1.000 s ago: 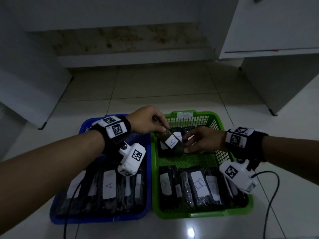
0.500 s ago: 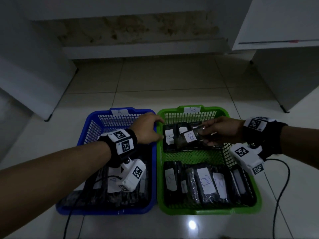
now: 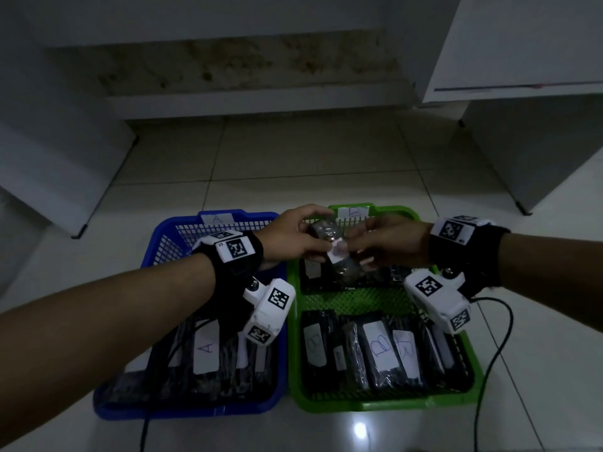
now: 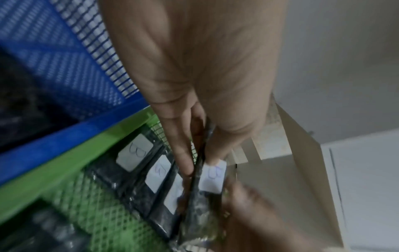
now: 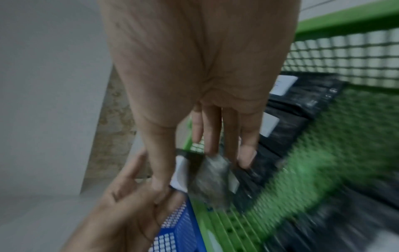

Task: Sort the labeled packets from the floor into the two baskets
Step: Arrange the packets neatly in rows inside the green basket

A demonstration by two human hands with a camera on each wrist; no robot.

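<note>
- Half a second back the packet (image 3: 332, 246) lay low on the far row of the green basket (image 3: 385, 407) under the right hand alone; now it is lifted clear of that row, with both hands on it above the basket's far end.
- The left hand (image 3: 293, 238), which had been resting at the blue basket's (image 3: 182, 411) rim, has come across the divide to join in.
- My reading: the packet carries a "B" label (image 4: 212, 175), so it belongs in the green basket, and this looks like a re-seat or a check of the label, not a fresh pick.
- No loose packets show on the floor (image 3: 293, 151), so the sort seems nearly finished.
- Left hand: thumb and fingers (image 4: 183, 153) pinch the packet's near edge just by the label, wrist angled right over the green rim.
- Right hand (image 3: 388, 243): reaching in from the right, its fingers (image 5: 248, 153) curl over the packet's far side and the thumb closes under it, so both hands are clamped on the same packet, almost touching.
- Rows of B packets (image 3: 378, 350) lie beneath, A packets (image 3: 205, 350) in the blue one.
</note>
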